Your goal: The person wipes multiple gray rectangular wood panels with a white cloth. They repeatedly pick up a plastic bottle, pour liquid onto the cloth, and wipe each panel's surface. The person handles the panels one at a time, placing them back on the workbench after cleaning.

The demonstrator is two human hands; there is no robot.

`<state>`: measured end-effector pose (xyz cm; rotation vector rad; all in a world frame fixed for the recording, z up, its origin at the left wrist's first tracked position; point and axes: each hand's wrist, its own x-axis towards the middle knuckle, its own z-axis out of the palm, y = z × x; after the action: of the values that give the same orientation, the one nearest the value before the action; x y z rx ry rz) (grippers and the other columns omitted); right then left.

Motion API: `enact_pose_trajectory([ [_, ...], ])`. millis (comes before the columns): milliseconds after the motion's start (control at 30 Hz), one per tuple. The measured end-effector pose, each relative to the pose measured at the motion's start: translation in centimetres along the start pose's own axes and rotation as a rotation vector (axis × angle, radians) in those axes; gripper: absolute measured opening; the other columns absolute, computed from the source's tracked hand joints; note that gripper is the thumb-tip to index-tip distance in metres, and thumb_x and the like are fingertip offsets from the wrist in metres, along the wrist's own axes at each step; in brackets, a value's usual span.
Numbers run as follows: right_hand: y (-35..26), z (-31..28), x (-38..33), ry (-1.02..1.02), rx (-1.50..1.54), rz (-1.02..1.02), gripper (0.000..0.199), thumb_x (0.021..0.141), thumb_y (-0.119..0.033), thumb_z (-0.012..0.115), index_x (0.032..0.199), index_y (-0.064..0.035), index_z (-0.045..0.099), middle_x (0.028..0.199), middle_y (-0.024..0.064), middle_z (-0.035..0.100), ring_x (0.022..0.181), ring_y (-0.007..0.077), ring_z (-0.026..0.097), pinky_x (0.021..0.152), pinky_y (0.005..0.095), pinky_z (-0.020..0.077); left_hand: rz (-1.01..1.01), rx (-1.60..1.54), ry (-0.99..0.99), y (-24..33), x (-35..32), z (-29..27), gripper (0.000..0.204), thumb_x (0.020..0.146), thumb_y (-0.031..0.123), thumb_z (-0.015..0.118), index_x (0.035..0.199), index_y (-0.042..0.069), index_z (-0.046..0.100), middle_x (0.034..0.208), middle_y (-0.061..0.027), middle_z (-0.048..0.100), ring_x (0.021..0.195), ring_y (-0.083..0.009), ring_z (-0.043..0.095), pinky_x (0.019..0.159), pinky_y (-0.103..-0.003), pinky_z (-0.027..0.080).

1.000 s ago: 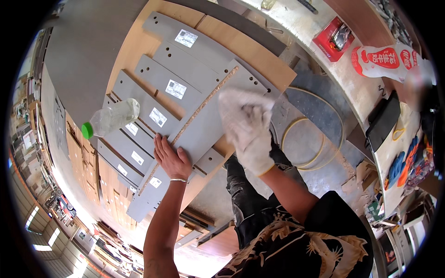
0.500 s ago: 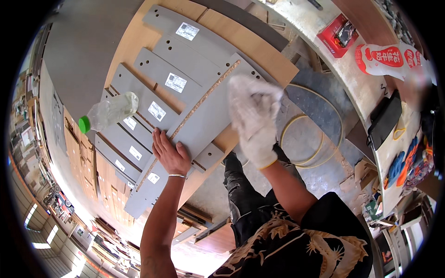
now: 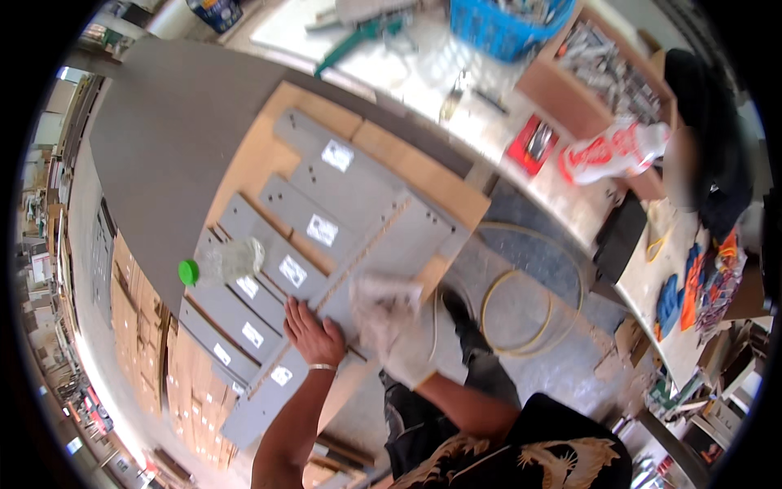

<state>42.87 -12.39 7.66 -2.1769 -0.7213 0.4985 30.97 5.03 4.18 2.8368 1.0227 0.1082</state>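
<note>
Head view: the left hand is pressed flat, fingers spread, on a long grey panel. Just beside it, the right hand is closed on a white cloth near the panel's lower edge; bare panel extends beyond.

The left hand lies flat, palm down, fingers spread and pointing up and away from the body; a thin band circles its wrist. The bare left forearm rises from the lower edge. The right hand, in a pale glove, is blurred, its grip bunched around a pale cloth. The right forearm bends in from the lower right.
</note>
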Motion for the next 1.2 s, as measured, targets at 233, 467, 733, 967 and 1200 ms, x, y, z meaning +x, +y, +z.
enact_pose_trajectory([
  [233, 4.3, -2.7, 6.7, 0.314, -0.517, 0.098, 0.063, 0.096, -0.024, 0.061, 0.157, -0.0129, 0.048, 0.162, 0.0219, 0.043, 0.150, 0.0496, 0.034, 0.129, 0.0578, 0.0178, -0.079, -0.062, -0.050, 0.0, 0.1, -1.4, 0.071, 0.092, 0.033, 0.054, 0.149, -0.008, 0.042, 0.166, -0.0289, 0.034, 0.158, -0.0457, 0.024, 0.126, -0.062, 0.016],
  [467, -1.5, 6.1, -2.6, 0.085, -0.360, 0.103, 0.063, 0.102, -0.034, 0.054, 0.161, -0.0145, 0.043, 0.169, 0.0243, 0.033, 0.157, 0.0458, 0.027, 0.131, 0.0530, 0.0164, -0.042, -0.126, -0.144, -0.5, 0.3, -1.4, 0.076, 0.095, 0.036, 0.055, 0.152, -0.010, 0.036, 0.168, -0.0293, 0.030, 0.159, -0.0452, 0.021, 0.127, -0.062, 0.012],
  [733, -0.1, -0.4, 6.4, 0.452, 0.008, 0.345, 0.062, 0.097, -0.029, 0.055, 0.157, -0.0112, 0.049, 0.167, 0.0221, 0.037, 0.158, 0.0418, 0.025, 0.132, 0.0535, 0.0145, 0.449, -0.046, -0.207, -7.3, 1.4, -2.6, 0.086, 0.095, 0.040, 0.054, 0.158, -0.014, 0.028, 0.169, -0.0306, 0.028, 0.159, -0.0460, 0.021, 0.130, -0.061, 0.007],
  [967, -5.6, 3.6, -1.1, 0.092, 0.074, 0.260, 0.070, 0.096, -0.032, 0.059, 0.155, 0.0027, 0.042, 0.165, 0.0254, 0.038, 0.158, 0.0423, 0.026, 0.131, 0.0486, 0.0196, 0.420, -0.093, -0.250, -8.9, 0.9, -3.5, 0.083, 0.096, 0.038, 0.052, 0.157, -0.014, 0.029, 0.169, -0.0311, 0.027, 0.160, -0.0462, 0.020, 0.130, -0.061, 0.009],
  [1200, 0.4, 1.0, 6.2, 0.409, -0.416, 0.218, 0.052, 0.105, -0.033, 0.050, 0.149, -0.0049, 0.055, 0.160, 0.0280, 0.043, 0.152, 0.0473, 0.034, 0.130, 0.0546, 0.0206, 0.483, -0.111, -0.233, -7.7, 1.0, -2.8, 0.082, 0.097, 0.036, 0.051, 0.158, -0.014, 0.026, 0.167, -0.0327, 0.028, 0.159, -0.0485, 0.021, 0.129, -0.062, 0.012],
])
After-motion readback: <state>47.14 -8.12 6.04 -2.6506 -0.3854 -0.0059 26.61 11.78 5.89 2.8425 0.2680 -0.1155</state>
